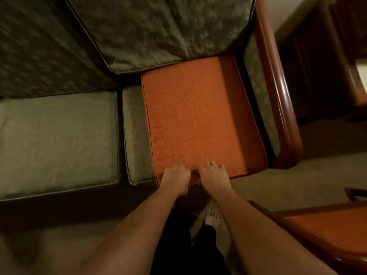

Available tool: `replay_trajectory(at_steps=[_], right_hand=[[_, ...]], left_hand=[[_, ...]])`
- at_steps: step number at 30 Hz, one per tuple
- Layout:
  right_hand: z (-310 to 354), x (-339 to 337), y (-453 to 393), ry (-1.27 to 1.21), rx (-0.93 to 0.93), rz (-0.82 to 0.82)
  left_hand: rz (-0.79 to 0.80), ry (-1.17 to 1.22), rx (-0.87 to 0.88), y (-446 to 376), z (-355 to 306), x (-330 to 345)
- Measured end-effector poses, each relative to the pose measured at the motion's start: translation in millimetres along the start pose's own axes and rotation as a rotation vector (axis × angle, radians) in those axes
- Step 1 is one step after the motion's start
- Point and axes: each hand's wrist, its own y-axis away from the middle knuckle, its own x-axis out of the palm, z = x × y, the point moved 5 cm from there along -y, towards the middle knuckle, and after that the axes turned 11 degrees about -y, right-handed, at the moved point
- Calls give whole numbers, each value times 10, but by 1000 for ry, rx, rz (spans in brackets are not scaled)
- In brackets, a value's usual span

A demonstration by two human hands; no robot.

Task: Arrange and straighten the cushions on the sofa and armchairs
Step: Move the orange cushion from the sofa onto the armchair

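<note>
An orange seat cushion [196,118] lies on the right end of the sofa, on top of a green seat cushion [135,135] that shows along its left side. My left hand [175,178] and my right hand [215,175] both grip the orange cushion's front edge, side by side, fingers curled over the top. A green back cushion [158,30] leans against the sofa back behind it. A second green seat cushion [57,141] sits flat to the left, with another back cushion [39,52] above it.
The sofa's polished wooden armrest [278,92] runs along the right side of the orange cushion. A wooden table [333,235] stands at the lower right. My bare foot [212,218] is on the carpet [278,187] in front of the sofa.
</note>
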Motion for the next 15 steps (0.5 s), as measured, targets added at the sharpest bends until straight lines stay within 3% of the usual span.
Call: replay_trajectory(at_steps=[3,5,10,15], right_hand=[[-62,286,-38,77,-61,-78],[-62,348,-79,110,-98,-96],[-3,302,-88,128,-198,-96],[14,38,58,-16,-255,134]], left_hand=[[-89,-53,-58,-117,-128,156],[-114,-43,-9,-196,-178,219],[-40,48,87,-183,-214,155],[94,117,99,82,-180,-214]])
